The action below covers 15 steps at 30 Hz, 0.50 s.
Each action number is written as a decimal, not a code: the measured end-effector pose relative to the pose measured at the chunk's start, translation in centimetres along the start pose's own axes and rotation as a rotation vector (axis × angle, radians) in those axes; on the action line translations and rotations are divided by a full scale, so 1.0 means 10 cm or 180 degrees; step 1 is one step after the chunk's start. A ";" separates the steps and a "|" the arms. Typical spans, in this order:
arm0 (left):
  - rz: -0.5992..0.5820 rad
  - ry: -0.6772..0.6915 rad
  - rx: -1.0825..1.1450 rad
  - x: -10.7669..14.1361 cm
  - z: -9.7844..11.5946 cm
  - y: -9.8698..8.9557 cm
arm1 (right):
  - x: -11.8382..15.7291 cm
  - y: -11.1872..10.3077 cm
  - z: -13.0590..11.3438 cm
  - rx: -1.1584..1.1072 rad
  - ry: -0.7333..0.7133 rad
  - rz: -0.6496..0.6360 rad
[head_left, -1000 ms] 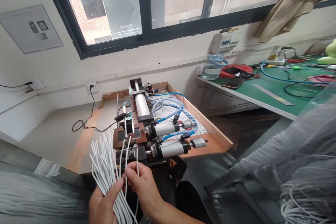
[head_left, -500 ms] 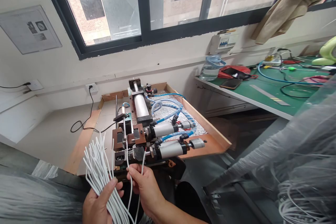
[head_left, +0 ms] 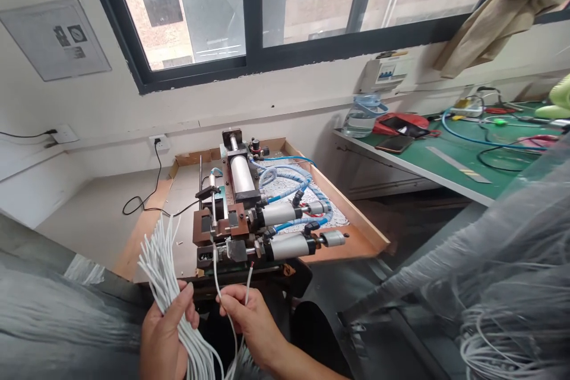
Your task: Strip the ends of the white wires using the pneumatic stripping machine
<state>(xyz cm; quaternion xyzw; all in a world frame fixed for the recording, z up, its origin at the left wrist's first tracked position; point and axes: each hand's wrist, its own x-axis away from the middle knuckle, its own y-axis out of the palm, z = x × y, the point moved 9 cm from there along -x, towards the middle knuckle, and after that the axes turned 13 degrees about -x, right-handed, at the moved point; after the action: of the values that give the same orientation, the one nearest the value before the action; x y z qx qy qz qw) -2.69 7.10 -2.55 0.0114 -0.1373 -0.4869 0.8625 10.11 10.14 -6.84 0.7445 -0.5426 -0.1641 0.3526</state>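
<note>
My left hand [head_left: 167,335] is closed round a thick bundle of white cables [head_left: 162,267], whose loose ends fan out upward. Between the thumb and fingers of my right hand [head_left: 249,320] is a white cable [head_left: 217,270]. Its upper end meets the front of a pneumatic machine [head_left: 243,181] with brown jaw blocks [head_left: 202,227]; whether it is gripped there I cannot tell. A second white cable [head_left: 248,285] with a reddish tip rises from my right hand, apart from the machine. Both lower ends run down out of sight near my lap.
The machine stands on a wood-edged tray [head_left: 374,237] with blue air hoses [head_left: 289,193]. To the right, a green-topped table [head_left: 423,172] holds a water jug [head_left: 358,116], phone and tools. Plastic-wrapped cable bundles [head_left: 490,309] hang at right, and another wrapped bundle [head_left: 57,309] lies at left.
The second cable's reddish tip has come away from the machine front and moved slightly right. My right hand is a little lower. A cable that stood apart from the left bundle no longer shows there.
</note>
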 end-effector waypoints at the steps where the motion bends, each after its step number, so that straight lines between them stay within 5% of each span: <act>1: 0.0023 0.0024 -0.0047 0.01 0.01 -0.01 | 0.06 0.01 0.01 0.0091 0.0040 -0.0112; 9: 0.0040 0.0182 -0.0199 0.13 0.03 -0.06 | 0.39 0.07 0.12 0.0406 0.0524 -0.0459; 15: 0.0165 0.0350 -0.0146 0.14 -0.03 -0.22 | 0.61 0.05 0.40 -0.0182 0.1211 -0.0501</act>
<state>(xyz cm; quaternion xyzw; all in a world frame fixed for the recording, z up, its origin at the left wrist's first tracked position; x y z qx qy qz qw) -3.82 4.74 -2.88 0.0148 -0.0788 -0.4660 0.8811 9.43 3.00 -8.41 0.7919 -0.4015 -0.0630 0.4558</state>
